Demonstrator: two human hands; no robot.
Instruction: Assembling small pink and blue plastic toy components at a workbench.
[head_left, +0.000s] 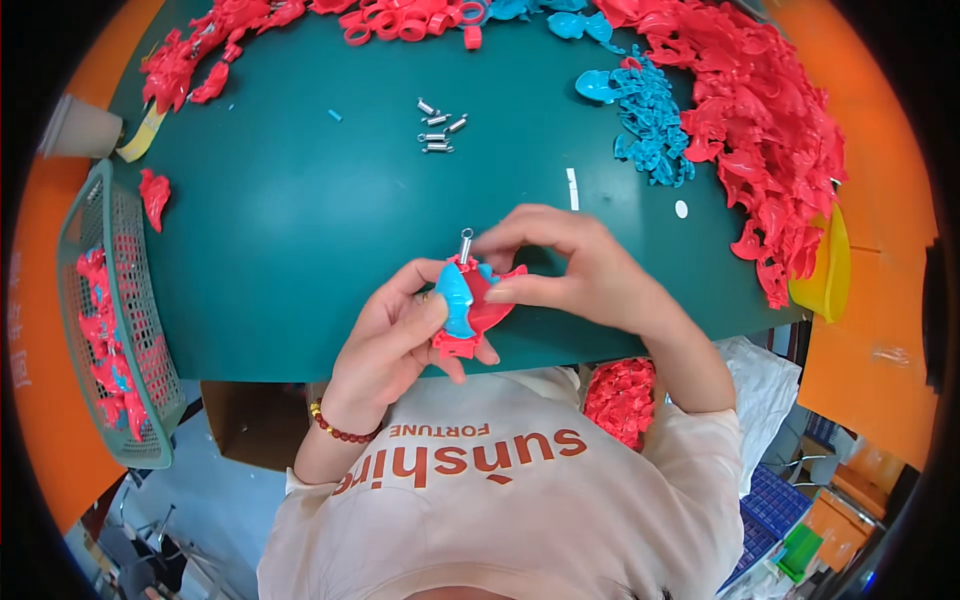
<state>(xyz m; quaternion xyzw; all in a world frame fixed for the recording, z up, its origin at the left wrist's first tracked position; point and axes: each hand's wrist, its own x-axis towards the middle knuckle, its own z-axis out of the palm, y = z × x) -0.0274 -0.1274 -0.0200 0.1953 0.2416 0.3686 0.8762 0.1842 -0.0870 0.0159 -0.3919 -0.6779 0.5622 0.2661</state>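
Head view: left hand (395, 335) grips glossy red-blue plastic shell (470, 305) — right hand (575, 270) pinches coiled metal spring (465, 243).

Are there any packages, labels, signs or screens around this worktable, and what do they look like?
No screens or signs.
White plastic bag: right of the person, below the table edge, crumpled, open.
Small white sticker: on the green table, oval.
White strip label: beside it, narrow.

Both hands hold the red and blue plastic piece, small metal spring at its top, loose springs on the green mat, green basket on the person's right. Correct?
One thing is off: the green basket sits on the person's left, not the right, as the head view shows. The rest holds: the left hand and right hand both hold the red and blue plastic piece, with a small metal spring at its top and loose springs on the green mat.
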